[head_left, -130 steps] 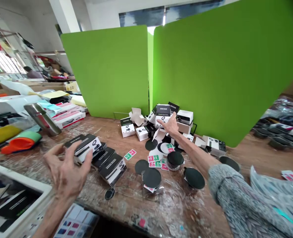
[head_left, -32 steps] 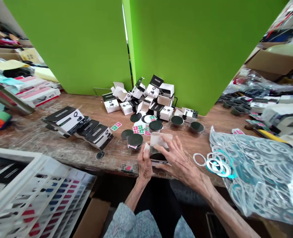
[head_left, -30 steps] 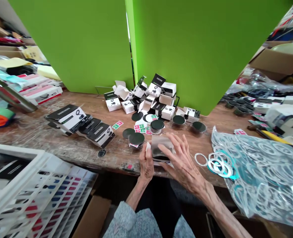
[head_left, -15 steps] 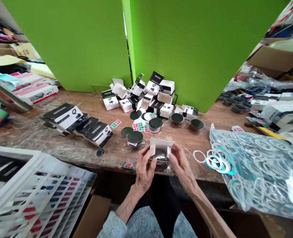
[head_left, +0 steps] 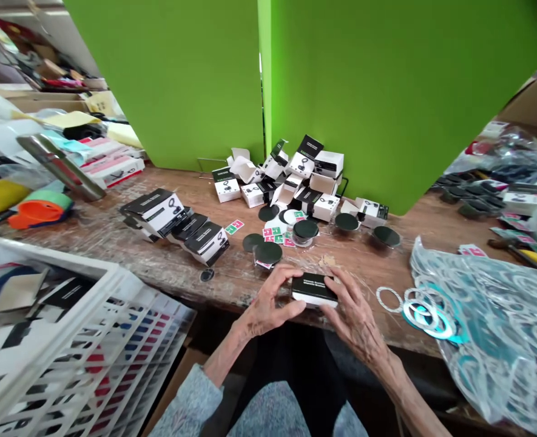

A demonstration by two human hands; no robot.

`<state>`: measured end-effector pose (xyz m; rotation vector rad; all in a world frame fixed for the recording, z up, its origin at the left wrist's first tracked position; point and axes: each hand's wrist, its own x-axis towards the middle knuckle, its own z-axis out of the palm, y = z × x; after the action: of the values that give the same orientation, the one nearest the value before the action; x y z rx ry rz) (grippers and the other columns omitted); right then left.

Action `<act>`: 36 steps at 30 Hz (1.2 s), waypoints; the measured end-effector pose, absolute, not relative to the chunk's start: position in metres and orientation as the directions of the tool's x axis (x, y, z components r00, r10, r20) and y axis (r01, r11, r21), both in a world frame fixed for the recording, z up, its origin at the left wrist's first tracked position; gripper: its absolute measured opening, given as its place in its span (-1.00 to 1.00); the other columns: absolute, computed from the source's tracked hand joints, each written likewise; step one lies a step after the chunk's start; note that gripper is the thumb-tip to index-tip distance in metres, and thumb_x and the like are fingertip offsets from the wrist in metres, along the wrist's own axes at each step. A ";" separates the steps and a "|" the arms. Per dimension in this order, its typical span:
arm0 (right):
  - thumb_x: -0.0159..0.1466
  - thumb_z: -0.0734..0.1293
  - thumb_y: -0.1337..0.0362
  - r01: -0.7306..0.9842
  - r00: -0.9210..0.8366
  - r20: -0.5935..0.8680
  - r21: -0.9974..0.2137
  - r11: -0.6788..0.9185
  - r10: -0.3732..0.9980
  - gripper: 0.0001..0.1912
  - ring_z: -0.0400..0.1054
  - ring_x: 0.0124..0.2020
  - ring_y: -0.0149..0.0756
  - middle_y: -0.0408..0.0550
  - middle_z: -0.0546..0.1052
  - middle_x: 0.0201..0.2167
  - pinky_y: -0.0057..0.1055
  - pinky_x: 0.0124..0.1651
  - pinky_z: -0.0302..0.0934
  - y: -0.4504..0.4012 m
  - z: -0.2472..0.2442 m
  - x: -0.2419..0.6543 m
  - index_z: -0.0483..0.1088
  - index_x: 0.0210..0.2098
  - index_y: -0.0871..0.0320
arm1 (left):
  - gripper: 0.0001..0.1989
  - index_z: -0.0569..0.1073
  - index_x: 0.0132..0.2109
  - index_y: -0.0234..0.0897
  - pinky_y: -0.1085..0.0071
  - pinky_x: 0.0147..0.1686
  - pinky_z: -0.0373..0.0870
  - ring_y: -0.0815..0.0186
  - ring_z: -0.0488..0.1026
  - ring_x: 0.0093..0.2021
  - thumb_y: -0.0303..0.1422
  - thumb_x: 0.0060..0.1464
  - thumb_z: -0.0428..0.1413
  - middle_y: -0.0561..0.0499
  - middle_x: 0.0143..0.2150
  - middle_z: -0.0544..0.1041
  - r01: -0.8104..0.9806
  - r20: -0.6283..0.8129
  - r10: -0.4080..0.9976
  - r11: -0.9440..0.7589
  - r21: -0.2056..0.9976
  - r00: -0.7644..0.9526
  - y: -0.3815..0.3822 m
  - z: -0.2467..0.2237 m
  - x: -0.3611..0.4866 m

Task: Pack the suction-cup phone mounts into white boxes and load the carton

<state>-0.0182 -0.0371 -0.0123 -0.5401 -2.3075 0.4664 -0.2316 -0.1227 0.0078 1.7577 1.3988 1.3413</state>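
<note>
A small black-and-white cardboard box [head_left: 314,287] lies at the front edge of the table, its black printed lid folded down on top. My left hand [head_left: 270,301] grips its left end, thumb along the front and fingers behind. On the right end, my right hand [head_left: 354,306] holds it the same way. Whatever lies inside the box is hidden by the lid. Just beyond my hands are black round discs, one of them a disc in clear wrap [head_left: 268,252], and small red and green printed cards [head_left: 275,232].
Open and closed small boxes [head_left: 325,205] are heaped against the green panel [head_left: 195,79]. More boxes [head_left: 207,243] stand at left. A white plastic crate [head_left: 113,285] is at lower left. White rings [head_left: 390,299] lie beside a clear bag of rings [head_left: 491,321] at right.
The box's upright flap has been folded down, so the black lid now covers the dark object seen inside before. The view has shifted left.
</note>
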 end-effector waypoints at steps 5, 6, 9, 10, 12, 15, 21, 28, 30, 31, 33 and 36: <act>0.34 0.22 0.38 0.258 -0.700 0.586 -0.326 0.910 0.408 -0.40 0.13 0.28 -0.10 0.06 0.26 0.22 0.17 0.32 0.00 -0.033 -0.007 -0.022 0.02 0.32 -0.07 | -0.66 0.40 0.08 -0.18 0.11 0.20 0.26 0.16 0.29 0.18 -0.33 0.15 0.12 -0.15 0.15 0.32 0.578 0.451 0.892 -0.351 0.737 -0.034 -0.123 0.002 -0.233; 0.35 0.21 0.39 0.265 -0.702 0.583 -0.319 0.910 0.408 -0.40 0.13 0.28 -0.11 0.06 0.27 0.21 0.17 0.32 0.00 -0.033 -0.006 -0.022 0.01 0.32 -0.07 | -0.69 0.41 0.07 -0.17 0.12 0.18 0.28 0.17 0.31 0.17 -0.34 0.17 0.09 -0.14 0.14 0.34 0.594 0.463 0.886 -0.361 0.719 -0.022 -0.122 0.001 -0.233; 0.37 0.17 0.41 0.277 -0.704 0.577 -0.315 0.908 0.415 -0.41 0.07 0.31 -0.11 0.04 0.28 0.22 0.15 0.33 0.01 -0.031 -0.005 -0.021 0.01 0.33 -0.07 | -0.73 0.46 0.04 -0.17 0.18 0.15 0.34 0.20 0.35 0.14 -0.37 0.20 0.06 -0.12 0.10 0.37 0.631 0.493 0.870 -0.385 0.674 0.004 -0.120 0.002 -0.233; 0.37 0.16 0.41 0.278 -0.704 0.576 -0.315 0.907 0.416 -0.42 0.04 0.33 -0.11 0.04 0.27 0.22 0.15 0.33 0.01 -0.030 -0.004 -0.020 0.02 0.33 -0.07 | -0.74 0.47 0.03 -0.17 0.19 0.14 0.36 0.21 0.36 0.13 -0.38 0.21 0.05 -0.11 0.10 0.38 0.643 0.506 0.862 -0.393 0.658 0.009 -0.120 0.003 -0.233; 0.38 0.15 0.41 0.276 -0.708 0.571 -0.317 0.907 0.415 -0.44 -0.02 0.35 -0.09 0.03 0.26 0.23 0.13 0.32 0.03 -0.030 -0.003 -0.019 0.04 0.32 -0.07 | -0.74 0.48 0.03 -0.17 0.21 0.11 0.39 0.22 0.37 0.13 -0.40 0.22 0.04 -0.12 0.11 0.38 0.667 0.541 0.841 -0.415 0.619 0.021 -0.120 0.003 -0.233; 0.38 0.15 0.40 0.280 -0.726 0.547 -0.319 0.906 0.417 -0.45 -0.09 0.38 -0.09 0.04 0.26 0.24 0.10 0.31 0.08 -0.030 -0.002 -0.017 0.03 0.32 -0.06 | -0.71 0.47 0.05 -0.19 0.22 0.10 0.42 0.20 0.37 0.14 -0.42 0.22 0.02 -0.15 0.19 0.33 0.718 0.577 0.814 -0.441 0.538 0.068 -0.123 -0.002 -0.233; 0.38 0.15 0.40 0.317 -0.770 0.480 -0.286 0.904 0.421 -0.38 -0.16 0.39 -0.02 0.09 0.05 0.36 0.11 0.29 0.09 -0.034 -0.013 -0.015 -0.08 0.37 -0.03 | -0.62 0.37 0.15 -0.23 0.19 0.12 0.41 0.10 0.29 0.23 -0.49 0.19 0.05 -0.24 0.30 0.18 0.790 0.661 0.737 -0.487 0.373 0.143 -0.123 -0.019 -0.233; 0.40 0.13 0.30 0.342 -0.748 0.416 -0.426 0.837 0.517 -0.39 -0.02 0.35 -0.09 -0.01 0.04 0.38 0.02 0.28 0.14 -0.040 -0.007 -0.010 -0.13 0.38 -0.11 | -0.71 0.43 0.01 -0.23 0.26 0.06 0.45 0.19 0.34 0.14 -0.50 0.14 0.10 -0.17 0.16 0.27 0.758 0.660 0.751 -0.423 0.497 -0.013 -0.144 0.000 -0.219; 0.39 0.14 0.21 0.393 -0.718 0.360 -0.498 0.773 0.597 -0.38 0.07 0.32 -0.11 0.00 0.16 0.32 -0.03 0.26 0.18 -0.038 -0.005 -0.002 -0.15 0.38 -0.07 | -0.69 0.44 0.01 -0.19 0.30 0.03 0.44 0.23 0.36 0.10 -0.51 0.11 0.14 -0.13 0.14 0.28 0.795 0.663 0.738 -0.326 0.512 -0.124 -0.167 0.014 -0.224; 0.39 0.14 0.19 0.413 -0.697 0.345 -0.523 0.745 0.629 -0.39 0.14 0.28 -0.13 -0.01 0.26 0.26 -0.05 0.24 0.21 -0.036 -0.005 0.002 -0.13 0.38 -0.07 | -0.68 0.44 0.01 -0.18 0.31 0.03 0.43 0.24 0.36 0.08 -0.51 0.10 0.15 -0.11 0.12 0.30 0.816 0.668 0.719 -0.261 0.516 -0.192 -0.179 0.022 -0.231; 0.39 0.13 0.17 0.434 -0.675 0.331 -0.545 0.718 0.659 -0.43 0.28 0.18 -0.16 -0.04 0.41 0.12 -0.08 0.20 0.25 -0.033 -0.006 0.006 -0.06 0.36 -0.09 | -0.69 0.45 -0.01 -0.17 0.30 0.04 0.40 0.25 0.38 0.04 -0.50 0.08 0.18 -0.08 0.07 0.34 0.858 0.697 0.644 -0.122 0.499 -0.314 -0.199 0.033 -0.251; 0.39 0.10 0.19 0.418 -0.682 0.356 -0.527 0.740 0.639 -0.53 0.34 0.12 -0.17 -0.05 0.44 0.08 -0.10 0.17 0.27 -0.029 -0.004 -0.001 0.10 0.28 -0.06 | -0.75 0.48 -0.06 -0.22 0.25 0.05 0.36 0.22 0.39 0.01 -0.42 0.08 0.20 -0.08 -0.01 0.36 0.899 0.759 0.505 0.088 0.428 -0.411 -0.207 0.033 -0.294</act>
<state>-0.0005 -0.0293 -0.0040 -0.7980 -2.4106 0.5574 -0.2939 -0.2068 0.0331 1.8245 2.5830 1.6712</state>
